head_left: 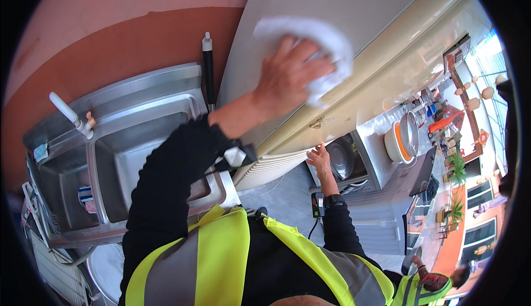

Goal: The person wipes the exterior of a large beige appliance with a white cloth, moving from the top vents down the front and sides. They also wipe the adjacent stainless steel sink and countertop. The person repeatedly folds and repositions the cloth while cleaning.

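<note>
Fluorescent-yellow, grey-striped vest [221, 256] fronts a boxy grey-and-beige cabinet [359, 7], the left hand [290, 76] gripping a bunched white cloth [332, 42] against its grey panel, the right hand [321, 161], apart, fingers spread, at its beige side.

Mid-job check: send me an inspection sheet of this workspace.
Surface: grey panel with beige edging, which has a dark mark.
Job's things: white cloth, blurred, over the panel.
Clutter: blue-and-white striped item in the steel sink.
Hands: left hand grips the cloth; right hand open, fingers at the edging, contact unclear.
Cables: black cable below a small black box.
Surroundings: white tap at left; another person in a yellow vest, lower right.
</note>
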